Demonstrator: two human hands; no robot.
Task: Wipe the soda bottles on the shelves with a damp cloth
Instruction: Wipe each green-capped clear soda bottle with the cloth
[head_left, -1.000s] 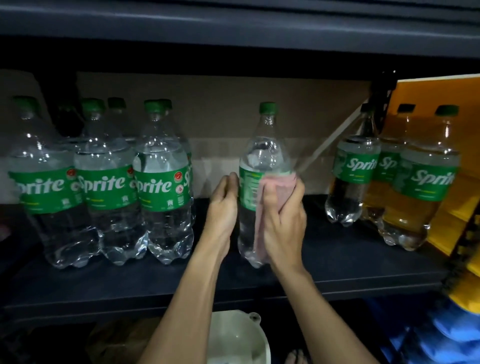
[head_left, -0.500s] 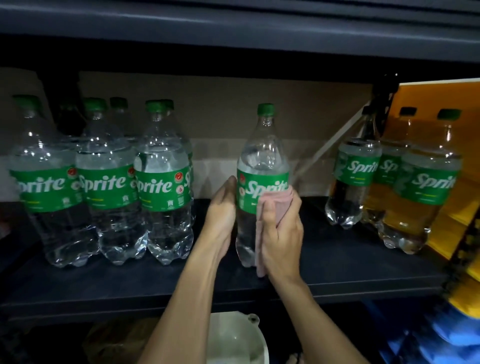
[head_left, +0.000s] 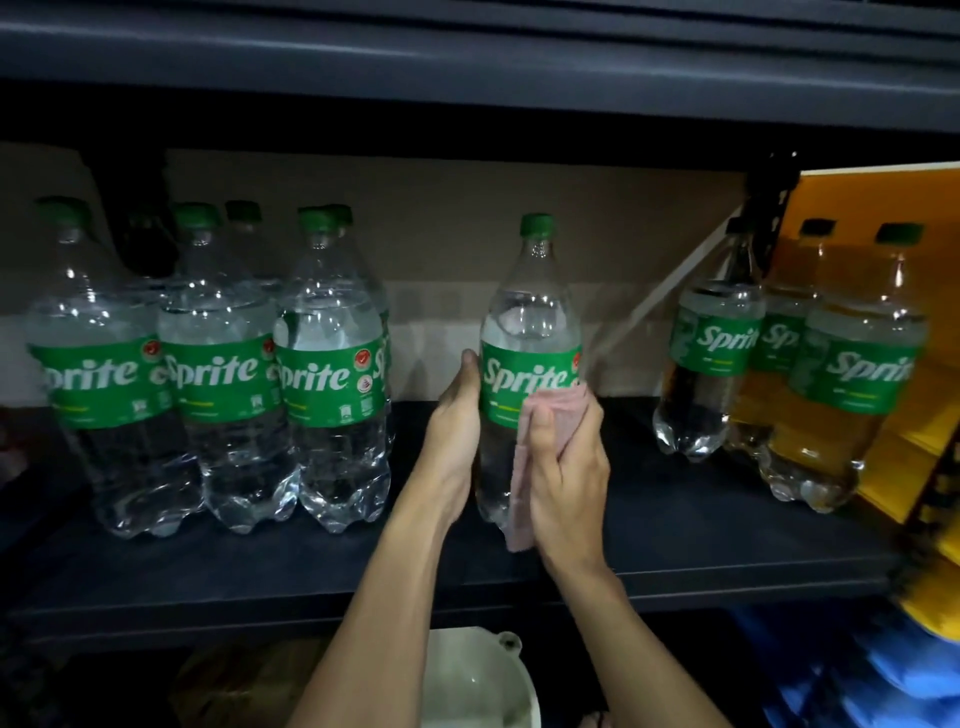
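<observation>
A clear Sprite bottle (head_left: 527, 332) with a green cap and label stands upright alone at the middle of the dark shelf (head_left: 675, 530). My left hand (head_left: 460, 431) wraps around the bottle's left side at label height. My right hand (head_left: 563, 473) holds a folded pink cloth (head_left: 540, 452) and presses it against the bottle's lower right side. The cloth hangs down past the bottle's base. The label's name now faces me.
Several more Sprite bottles (head_left: 218, 374) stand grouped at the left. Three bottles (head_left: 852, 374) stand at the right, in front of a yellow panel (head_left: 893, 208). An upper shelf (head_left: 467, 57) hangs overhead. A white basin (head_left: 478, 680) sits below.
The bottle has turned, so the Sprite name now faces me. My right hand with the cloth has slid lower on the bottle. My left hand stayed on its side.
</observation>
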